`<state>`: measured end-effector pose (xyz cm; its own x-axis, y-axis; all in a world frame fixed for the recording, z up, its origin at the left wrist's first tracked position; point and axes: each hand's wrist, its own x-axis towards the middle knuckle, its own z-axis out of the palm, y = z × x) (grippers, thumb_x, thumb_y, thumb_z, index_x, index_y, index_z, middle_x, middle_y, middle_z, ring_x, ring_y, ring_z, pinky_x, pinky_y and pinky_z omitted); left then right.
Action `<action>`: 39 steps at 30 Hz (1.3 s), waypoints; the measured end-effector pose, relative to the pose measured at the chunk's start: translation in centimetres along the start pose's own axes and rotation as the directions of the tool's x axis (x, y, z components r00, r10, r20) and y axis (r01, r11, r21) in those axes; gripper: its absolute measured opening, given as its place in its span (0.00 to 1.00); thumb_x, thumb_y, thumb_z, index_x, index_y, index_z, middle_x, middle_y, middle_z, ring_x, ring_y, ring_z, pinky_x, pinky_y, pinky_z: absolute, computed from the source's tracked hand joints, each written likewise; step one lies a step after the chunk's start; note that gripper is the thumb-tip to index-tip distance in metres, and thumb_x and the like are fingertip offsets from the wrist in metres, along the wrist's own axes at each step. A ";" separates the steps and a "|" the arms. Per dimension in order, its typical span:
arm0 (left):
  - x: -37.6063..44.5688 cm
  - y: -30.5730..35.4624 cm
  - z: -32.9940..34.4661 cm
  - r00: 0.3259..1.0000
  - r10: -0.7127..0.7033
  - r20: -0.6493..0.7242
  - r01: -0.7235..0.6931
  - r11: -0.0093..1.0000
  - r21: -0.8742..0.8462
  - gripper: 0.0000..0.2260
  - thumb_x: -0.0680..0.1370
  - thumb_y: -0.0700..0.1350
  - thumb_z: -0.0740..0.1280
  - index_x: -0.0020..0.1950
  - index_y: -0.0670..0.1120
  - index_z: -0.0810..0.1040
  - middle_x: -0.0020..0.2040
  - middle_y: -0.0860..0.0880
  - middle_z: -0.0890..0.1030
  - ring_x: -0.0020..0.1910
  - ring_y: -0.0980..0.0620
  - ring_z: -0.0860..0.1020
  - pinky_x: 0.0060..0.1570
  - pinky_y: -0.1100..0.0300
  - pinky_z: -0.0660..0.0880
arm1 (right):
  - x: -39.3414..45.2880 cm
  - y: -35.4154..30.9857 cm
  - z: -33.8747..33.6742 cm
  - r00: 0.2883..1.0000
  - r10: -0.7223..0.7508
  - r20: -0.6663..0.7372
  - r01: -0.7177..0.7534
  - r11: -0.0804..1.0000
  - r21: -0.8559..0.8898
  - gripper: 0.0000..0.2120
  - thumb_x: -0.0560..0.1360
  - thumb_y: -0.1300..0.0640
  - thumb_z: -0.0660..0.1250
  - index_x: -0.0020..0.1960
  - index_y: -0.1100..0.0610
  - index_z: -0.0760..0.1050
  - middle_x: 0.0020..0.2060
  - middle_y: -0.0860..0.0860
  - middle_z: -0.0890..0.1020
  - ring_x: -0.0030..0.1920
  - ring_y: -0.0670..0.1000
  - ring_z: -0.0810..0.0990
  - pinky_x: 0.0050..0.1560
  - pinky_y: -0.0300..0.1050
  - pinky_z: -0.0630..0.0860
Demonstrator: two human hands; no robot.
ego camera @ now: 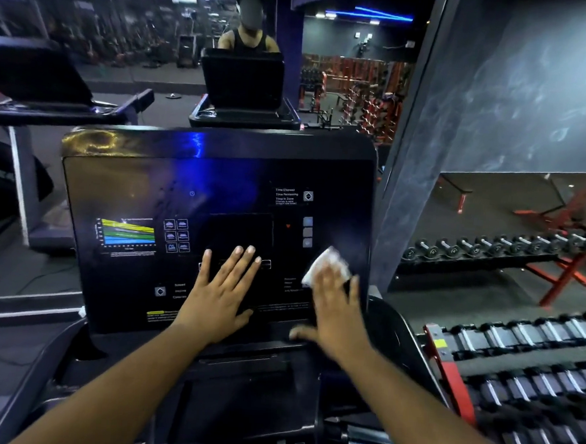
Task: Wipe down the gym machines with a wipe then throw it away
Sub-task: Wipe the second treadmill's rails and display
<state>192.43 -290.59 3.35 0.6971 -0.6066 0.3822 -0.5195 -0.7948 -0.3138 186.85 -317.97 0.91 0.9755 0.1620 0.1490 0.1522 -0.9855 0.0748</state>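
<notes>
A black treadmill console point(132, 184) fills the middle of the head view, with a coloured chart at its left and small button icons. My left hand point(222, 286) lies flat on the lower middle of the panel, fingers straight and spread. My right hand point(337, 310) presses a white wipe point(326, 265) against the panel's lower right area; the hand is blurred, its fingers look straight, and the wipe sticks out above the fingertips.
A mirror behind the console reflects a person point(249, 37) and the back of the treadmill. A second treadmill point(51, 104) stands at the left. Dumbbell racks point(516, 355) on red frames line the right side, close to the console's edge.
</notes>
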 end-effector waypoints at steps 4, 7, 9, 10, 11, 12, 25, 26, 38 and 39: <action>-1.5 -0.6 0.6 1.000 0.000 0.004 0.000 1.000 0.016 0.43 0.74 0.64 0.61 0.84 0.44 0.54 0.84 0.44 0.50 0.83 0.45 0.50 0.76 0.29 0.49 | -1.7 -1.3 3.7 0.974 -0.226 0.020 0.227 0.971 -0.076 0.61 0.66 0.17 0.51 0.82 0.61 0.48 0.82 0.56 0.47 0.82 0.57 0.45 0.72 0.72 0.58; -2.7 -1.5 0.8 1.000 -0.016 0.012 0.016 1.000 0.024 0.42 0.75 0.65 0.56 0.84 0.44 0.54 0.84 0.44 0.50 0.83 0.45 0.50 0.76 0.29 0.49 | 1.1 2.1 0.7 0.991 -0.066 -0.114 0.055 0.993 -0.101 0.56 0.70 0.20 0.44 0.83 0.60 0.43 0.82 0.56 0.43 0.82 0.57 0.46 0.74 0.77 0.48; -3.5 -2.4 0.9 1.000 -0.026 -0.001 0.026 0.999 0.023 0.42 0.75 0.65 0.56 0.84 0.44 0.54 0.84 0.44 0.50 0.83 0.46 0.50 0.76 0.29 0.49 | 2.5 2.8 -1.6 0.973 0.152 -0.176 -0.152 0.988 0.013 0.55 0.71 0.21 0.46 0.82 0.60 0.37 0.82 0.57 0.40 0.82 0.57 0.40 0.75 0.70 0.33; -3.8 -2.7 1.0 1.000 -0.024 -0.006 0.024 1.000 0.017 0.42 0.75 0.65 0.56 0.84 0.44 0.54 0.84 0.44 0.50 0.83 0.46 0.51 0.76 0.29 0.49 | 2.8 2.1 -2.2 0.954 0.237 -0.184 -0.225 0.971 0.082 0.56 0.71 0.22 0.49 0.81 0.60 0.35 0.81 0.58 0.38 0.81 0.57 0.37 0.75 0.67 0.30; -4.3 -3.3 1.2 1.000 -0.021 -0.005 0.021 1.000 0.012 0.42 0.75 0.65 0.57 0.84 0.44 0.55 0.84 0.45 0.51 0.83 0.46 0.51 0.76 0.29 0.49 | 3.0 0.5 -2.4 0.942 0.283 -0.180 -0.262 0.956 0.131 0.58 0.71 0.22 0.50 0.81 0.61 0.33 0.81 0.59 0.37 0.81 0.58 0.36 0.75 0.67 0.31; -4.6 -3.7 1.2 1.000 -0.021 -0.004 0.021 1.000 0.007 0.42 0.75 0.65 0.57 0.84 0.44 0.55 0.84 0.45 0.51 0.83 0.46 0.52 0.76 0.29 0.49 | 2.8 -1.5 -2.0 0.943 0.290 -0.165 -0.265 0.951 0.159 0.60 0.70 0.21 0.51 0.80 0.62 0.33 0.80 0.61 0.36 0.81 0.60 0.36 0.76 0.67 0.34; -10.6 -9.1 3.5 1.000 0.003 -0.021 -0.004 0.998 -0.055 0.42 0.76 0.64 0.59 0.84 0.44 0.53 0.85 0.46 0.49 0.83 0.46 0.51 0.78 0.32 0.47 | -2.4 -12.3 4.3 0.997 -0.010 0.074 0.013 0.999 -0.040 0.57 0.69 0.19 0.46 0.83 0.57 0.44 0.83 0.53 0.46 0.82 0.53 0.42 0.75 0.71 0.44; -11.4 -9.0 3.7 1.000 -0.007 -0.024 0.005 0.997 -0.072 0.42 0.76 0.63 0.62 0.84 0.44 0.53 0.85 0.45 0.49 0.83 0.46 0.50 0.78 0.32 0.47 | -3.3 -12.2 4.7 0.994 0.069 0.083 -0.068 0.998 -0.013 0.56 0.69 0.19 0.44 0.83 0.57 0.41 0.82 0.52 0.41 0.82 0.52 0.40 0.75 0.71 0.41; -14.3 -8.7 4.7 1.000 -0.020 -0.013 0.017 0.989 -0.145 0.36 0.80 0.60 0.55 0.83 0.43 0.56 0.84 0.45 0.51 0.83 0.46 0.51 0.77 0.31 0.47 | -2.7 -25.0 4.2 0.978 -0.198 0.068 0.197 0.980 0.023 0.47 0.76 0.26 0.50 0.82 0.59 0.54 0.81 0.54 0.57 0.82 0.52 0.49 0.77 0.68 0.41; -14.3 -8.8 4.7 1.000 -0.018 -0.008 0.017 0.989 -0.144 0.36 0.79 0.60 0.55 0.83 0.43 0.56 0.84 0.45 0.51 0.83 0.46 0.50 0.77 0.31 0.48 | -2.8 -24.3 4.1 0.978 -0.203 0.055 0.203 0.979 0.000 0.45 0.77 0.27 0.52 0.81 0.58 0.57 0.80 0.53 0.60 0.81 0.51 0.53 0.78 0.69 0.46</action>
<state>189.34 -274.78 -3.44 0.7026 -0.5923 0.3943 -0.5737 -0.7994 -0.1785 181.07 -294.70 -5.33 0.9315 0.3556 0.0761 0.3473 -0.9320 0.1034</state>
